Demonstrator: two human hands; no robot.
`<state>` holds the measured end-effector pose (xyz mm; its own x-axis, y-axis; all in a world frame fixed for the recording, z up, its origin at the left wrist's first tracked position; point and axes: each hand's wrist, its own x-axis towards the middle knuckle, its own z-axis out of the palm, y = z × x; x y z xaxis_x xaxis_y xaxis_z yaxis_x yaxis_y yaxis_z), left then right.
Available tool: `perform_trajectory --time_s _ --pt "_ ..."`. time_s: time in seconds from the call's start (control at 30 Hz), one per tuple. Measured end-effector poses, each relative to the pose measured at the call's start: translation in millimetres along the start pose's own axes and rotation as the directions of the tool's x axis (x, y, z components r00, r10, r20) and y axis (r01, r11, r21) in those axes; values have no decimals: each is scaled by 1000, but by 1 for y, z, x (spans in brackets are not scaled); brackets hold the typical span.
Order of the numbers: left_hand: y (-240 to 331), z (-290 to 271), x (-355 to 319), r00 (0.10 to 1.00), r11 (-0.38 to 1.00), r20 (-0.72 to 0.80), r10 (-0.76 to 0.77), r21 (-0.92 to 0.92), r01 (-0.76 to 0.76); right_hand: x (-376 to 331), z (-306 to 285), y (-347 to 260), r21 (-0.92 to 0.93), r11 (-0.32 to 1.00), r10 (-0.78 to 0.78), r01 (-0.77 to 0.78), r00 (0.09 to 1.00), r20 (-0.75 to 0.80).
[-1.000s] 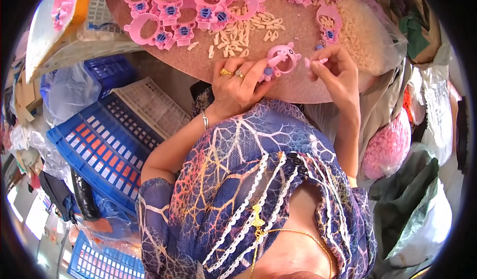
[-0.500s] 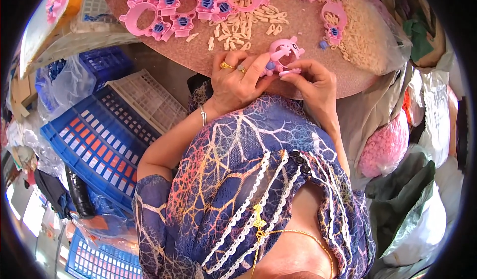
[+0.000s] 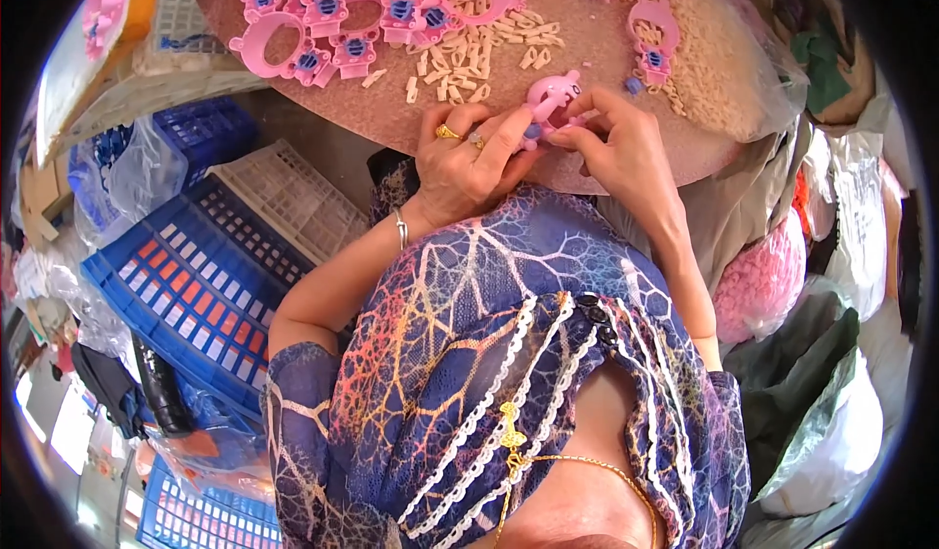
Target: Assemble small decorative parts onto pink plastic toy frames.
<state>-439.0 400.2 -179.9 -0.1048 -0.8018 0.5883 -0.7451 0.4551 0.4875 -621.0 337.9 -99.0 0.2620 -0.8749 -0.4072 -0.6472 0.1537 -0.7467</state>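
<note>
Over the near edge of the round table (image 3: 391, 123), my left hand (image 3: 469, 153) is closed around a pink plastic animal-shaped toy part (image 3: 554, 89) with a round opening and a small blue piece low on it. Rings show on its fingers. My right hand (image 3: 626, 143) comes from the right, thumb and forefinger pinched at the toy's lower right side; they hide what lies between them. Just beyond my hands lies a pile of small cream plastic pieces (image 3: 460, 65). A single blue bit (image 3: 634, 86) rests to the right of the toy.
Several pink ring-shaped parts with blue inserts (image 3: 326, 9) cover the far left of the table. A clear bag of cream pieces (image 3: 709, 69) spreads at the right. Blue crates (image 3: 191, 285) stand at the left; a bag of pink pieces (image 3: 763, 280) and a dark green sack (image 3: 797, 373) sit at the right.
My right hand has shifted, its forefinger now reaching over the toy's right side. The pale piece seen at its fingertips is now hidden. My left hand keeps its hold.
</note>
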Motion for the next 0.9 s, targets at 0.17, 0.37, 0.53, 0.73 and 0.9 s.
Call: perform_trajectory --time_s 0.17,0.37,0.53,0.73,0.9 --pt "2 1 -9 999 999 -25 -41 11 41 -21 8 11 28 994 -102 103 994 -39" --pt "1 0 1 995 993 -92 -40 -112 29 -33 27 66 -31 913 -372 406 800 -472" --pt "0 -21 30 709 339 414 -571 -667 663 -20 36 89 -105 893 -426 437 749 -508" --pt "-7 -54 58 650 -362 649 -395 -760 539 -16 54 141 -123 867 -457 483 673 -582" --pt "-28 -111 78 704 -449 598 -383 -787 423 -23 63 154 -39 821 -487 570 662 -570"
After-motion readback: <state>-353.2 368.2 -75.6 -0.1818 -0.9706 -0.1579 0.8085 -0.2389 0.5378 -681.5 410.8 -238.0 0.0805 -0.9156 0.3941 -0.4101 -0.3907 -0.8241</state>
